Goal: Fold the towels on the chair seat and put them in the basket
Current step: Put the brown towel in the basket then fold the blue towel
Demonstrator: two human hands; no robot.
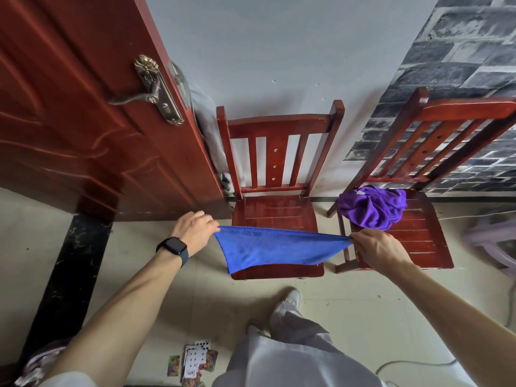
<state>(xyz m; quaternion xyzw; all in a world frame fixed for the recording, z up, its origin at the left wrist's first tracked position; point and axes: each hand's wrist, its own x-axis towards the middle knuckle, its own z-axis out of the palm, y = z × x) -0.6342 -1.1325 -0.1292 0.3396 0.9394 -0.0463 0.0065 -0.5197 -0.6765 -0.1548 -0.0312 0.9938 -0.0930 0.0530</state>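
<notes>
A blue towel point(268, 248) hangs stretched between my two hands, just above the front of the middle chair's seat point(275, 212). My left hand point(195, 231) pinches its left corner. My right hand point(377, 247) pinches its right corner. The towel's lower edge sags toward the seat's front. A crumpled purple towel point(372, 206) lies on the back left part of the right chair's seat point(418, 236). No basket is clearly in view.
An open red wooden door point(97, 121) stands at the left. Playing cards point(195, 358) lie on the tiled floor by my legs. A pale plastic object point(494, 241), blurred, sits at the right edge, with a cable on the floor nearby.
</notes>
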